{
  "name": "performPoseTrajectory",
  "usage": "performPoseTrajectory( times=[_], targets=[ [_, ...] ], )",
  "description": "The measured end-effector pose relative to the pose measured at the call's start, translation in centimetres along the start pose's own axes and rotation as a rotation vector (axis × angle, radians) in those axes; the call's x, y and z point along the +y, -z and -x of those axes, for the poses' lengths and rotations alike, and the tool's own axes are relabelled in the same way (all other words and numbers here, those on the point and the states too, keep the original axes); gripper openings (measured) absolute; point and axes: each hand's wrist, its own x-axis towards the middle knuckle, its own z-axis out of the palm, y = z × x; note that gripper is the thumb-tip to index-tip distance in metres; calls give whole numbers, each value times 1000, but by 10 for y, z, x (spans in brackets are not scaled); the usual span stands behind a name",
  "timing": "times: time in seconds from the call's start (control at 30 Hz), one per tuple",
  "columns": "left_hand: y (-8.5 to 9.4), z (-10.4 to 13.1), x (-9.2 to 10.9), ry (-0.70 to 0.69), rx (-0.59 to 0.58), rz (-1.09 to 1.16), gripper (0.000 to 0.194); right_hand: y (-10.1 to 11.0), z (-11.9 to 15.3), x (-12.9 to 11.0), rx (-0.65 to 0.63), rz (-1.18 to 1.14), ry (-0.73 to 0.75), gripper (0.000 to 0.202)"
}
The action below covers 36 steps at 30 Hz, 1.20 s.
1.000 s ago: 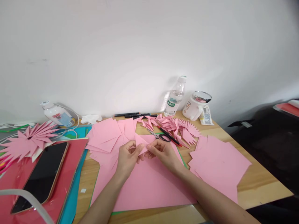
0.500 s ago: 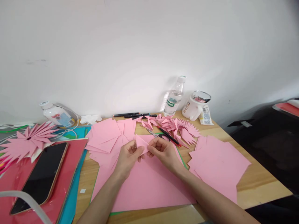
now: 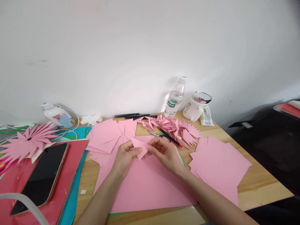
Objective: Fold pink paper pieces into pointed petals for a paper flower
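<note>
A small folded piece of pink paper [image 3: 142, 147], roughly triangular, is held up between both hands above a large pink sheet [image 3: 152, 190]. My left hand [image 3: 125, 157] pinches its left side, thumb in front. On the right edge, my right hand [image 3: 165, 153] grips it between thumb and fingers. Some fingertips are hidden behind the paper. Just beyond the hands lie scissors [image 3: 165, 137] and a black-and-red pen [image 3: 170, 136], next to a heap of folded pink paper pieces [image 3: 187, 129].
Pink paper squares [image 3: 106, 134] lie at the left, and more pink sheets [image 3: 220, 165] at the right. A water bottle [image 3: 175, 98] and a lidded mug [image 3: 195, 107] stand by the wall. Left are a phone [image 3: 41, 176], a pink paper pinwheel shape [image 3: 30, 139] and a white bottle [image 3: 57, 115].
The folded paper has turned between my fingers, now showing a wider triangle with a point downward. My left hand has shifted slightly left; my right hand stays nearly in place.
</note>
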Motion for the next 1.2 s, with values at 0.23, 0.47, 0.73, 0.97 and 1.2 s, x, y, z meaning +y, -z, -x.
performPoseTrajectory(
  times=[0.23, 0.47, 0.73, 0.97, 1.2],
  targets=[
    [3, -1, 6, 63, 60, 81, 9, 10, -3, 5, 65, 437, 389, 7],
    [1, 0, 5, 103, 90, 103, 7, 11, -1, 2, 33, 587, 453, 15],
    [3, -2, 0, 167, 108, 188, 10, 11, 1, 5, 56, 599, 554, 10],
    [6, -4, -3, 226, 127, 220, 14, 9, 5, 8, 137, 576, 408, 6],
    [3, -2, -1, 107, 82, 78, 10, 12, 0, 2, -81, 404, 258, 13]
  ],
)
